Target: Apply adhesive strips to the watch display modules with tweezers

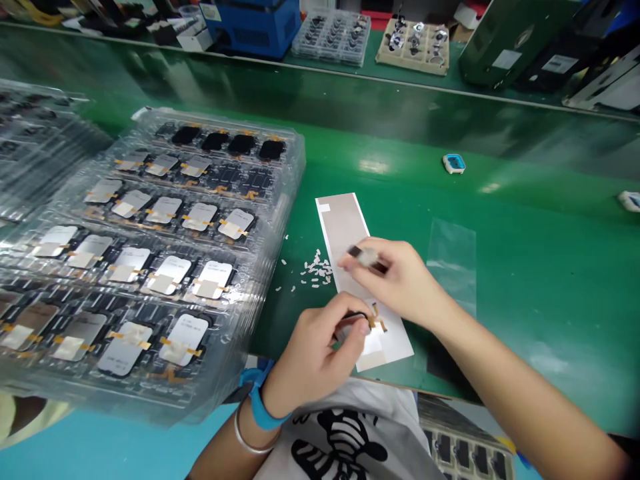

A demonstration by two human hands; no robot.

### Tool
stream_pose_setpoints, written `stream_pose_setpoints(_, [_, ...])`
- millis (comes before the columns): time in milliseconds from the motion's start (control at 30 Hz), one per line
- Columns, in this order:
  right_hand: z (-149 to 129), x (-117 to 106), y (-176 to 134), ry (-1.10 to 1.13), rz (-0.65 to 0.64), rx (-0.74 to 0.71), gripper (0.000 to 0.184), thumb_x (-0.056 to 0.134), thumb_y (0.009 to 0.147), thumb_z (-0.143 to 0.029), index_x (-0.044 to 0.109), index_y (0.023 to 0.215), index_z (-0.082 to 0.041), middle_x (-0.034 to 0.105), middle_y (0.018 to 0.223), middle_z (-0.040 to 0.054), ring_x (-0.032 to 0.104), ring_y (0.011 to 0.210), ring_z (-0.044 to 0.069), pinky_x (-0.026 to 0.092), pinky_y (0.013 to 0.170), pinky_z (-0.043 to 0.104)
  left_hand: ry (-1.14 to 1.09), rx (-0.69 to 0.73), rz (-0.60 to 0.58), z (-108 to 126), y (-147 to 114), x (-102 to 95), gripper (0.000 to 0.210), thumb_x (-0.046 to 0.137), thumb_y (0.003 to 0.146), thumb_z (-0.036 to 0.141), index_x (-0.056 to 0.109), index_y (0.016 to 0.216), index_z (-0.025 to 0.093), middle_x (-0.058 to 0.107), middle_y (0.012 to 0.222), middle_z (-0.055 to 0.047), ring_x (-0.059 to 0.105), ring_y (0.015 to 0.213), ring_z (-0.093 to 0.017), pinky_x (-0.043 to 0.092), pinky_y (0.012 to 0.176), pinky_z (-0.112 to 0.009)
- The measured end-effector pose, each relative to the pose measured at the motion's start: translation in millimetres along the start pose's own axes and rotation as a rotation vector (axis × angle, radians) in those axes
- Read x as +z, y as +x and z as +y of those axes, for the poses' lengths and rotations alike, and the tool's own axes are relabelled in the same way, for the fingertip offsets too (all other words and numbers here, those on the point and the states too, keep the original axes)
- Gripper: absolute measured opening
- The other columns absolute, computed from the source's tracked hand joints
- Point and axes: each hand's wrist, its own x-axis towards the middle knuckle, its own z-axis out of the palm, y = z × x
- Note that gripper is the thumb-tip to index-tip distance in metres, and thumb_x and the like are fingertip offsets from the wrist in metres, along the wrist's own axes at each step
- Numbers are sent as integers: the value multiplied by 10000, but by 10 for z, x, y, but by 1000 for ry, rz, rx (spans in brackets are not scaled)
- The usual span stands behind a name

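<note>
My left hand [323,343] is closed around a small display module [347,327] with a dark rim, its thumb and forefinger pinching the edge. An orange flex cable [376,320] sticks out from the module toward the right. Above it, my right hand [395,273] is closed on a small dark-and-silver object [369,257], too blurred to name. Both hands are over a long sheet [345,223] with a grey face and white borders, lying on the green bench. Small white scraps [317,270] are scattered beside the sheet's left edge.
On the left, stacked clear plastic trays [295,193] hold rows of display modules. A clear plastic bag [453,260] lies right of the sheet. Farther back is a white-and-blue watch case [454,163]. A shelf bears a blue machine [250,30] and parts trays [414,47].
</note>
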Motion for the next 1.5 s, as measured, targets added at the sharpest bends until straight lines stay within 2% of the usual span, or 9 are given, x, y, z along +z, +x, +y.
stream_pose_setpoints(100, [61,110,250,-65,-126,86,170,642,827,-175,637,657,-165,590,604,-41,498,563,88,353,539,221,4,26,-122,28,13,-20,87,484,961,156,553,948,208,598,722,24,506,535,-101,381,525,-221])
stream_pose_setpoints(267, [54,163,258,-74,-5,94,197,698,753,-134,538,644,-175,512,599,-66,429,570,77,322,558,222,-142,-45,-56,-31,-30,-12,43,496,1000,235,498,1043,232,525,731,31,501,581,-117,392,547,-228])
stream_pose_setpoints(333, [29,93,148,92,-20,131,174,708,790,-224,571,696,-172,542,634,-53,458,582,80,353,563,217,-284,-81,51,-75,-54,8,65,486,1025,286,471,1070,241,503,734,33,490,587,-112,392,535,-217])
stream_pose_setpoints(467, [10,-46,-112,568,-235,306,301,773,785,-432,663,727,-158,607,622,-21,504,538,86,406,519,215,-446,-117,212,-118,-57,41,63,479,1044,301,443,1055,251,489,682,53,471,563,-90,374,503,-178])
stream_pose_setpoints(767, [45,-13,-290,857,-211,344,209,820,798,-378,754,786,-180,705,660,-8,626,553,99,557,603,229,-374,-111,183,-109,-28,48,51,479,1051,283,445,1060,246,515,692,48,503,619,-93,407,565,-183])
stream_pose_setpoints(967, [28,-13,-308,784,-185,348,230,778,835,-387,730,769,-173,714,668,12,605,511,103,472,486,209,-342,-134,149,-122,-20,58,58,444,1064,303,433,1076,248,495,713,45,485,649,-105,401,598,-209])
stream_pose_setpoints(1167, [28,26,-357,408,-16,208,160,710,847,-297,741,767,-162,606,615,-10,282,418,38,187,398,215,-394,-167,120,-145,-37,38,85,433,1064,328,445,1083,246,509,759,32,469,668,-109,389,591,-208])
stream_pose_setpoints(1367, [0,28,-366,361,-15,214,176,695,850,-310,742,765,-164,649,682,17,348,456,51,243,436,222,-422,-176,101,-140,-37,34,81,424,1072,326,434,1079,246,512,759,42,461,663,-94,367,568,-189])
stream_pose_setpoints(1500, [-15,30,-369,385,-28,220,191,678,865,-312,716,769,-152,604,581,-12,299,427,47,209,411,220,-419,-172,105,-133,-21,49,85,391,1083,318,427,1067,242,502,741,48,463,664,-89,372,584,-189])
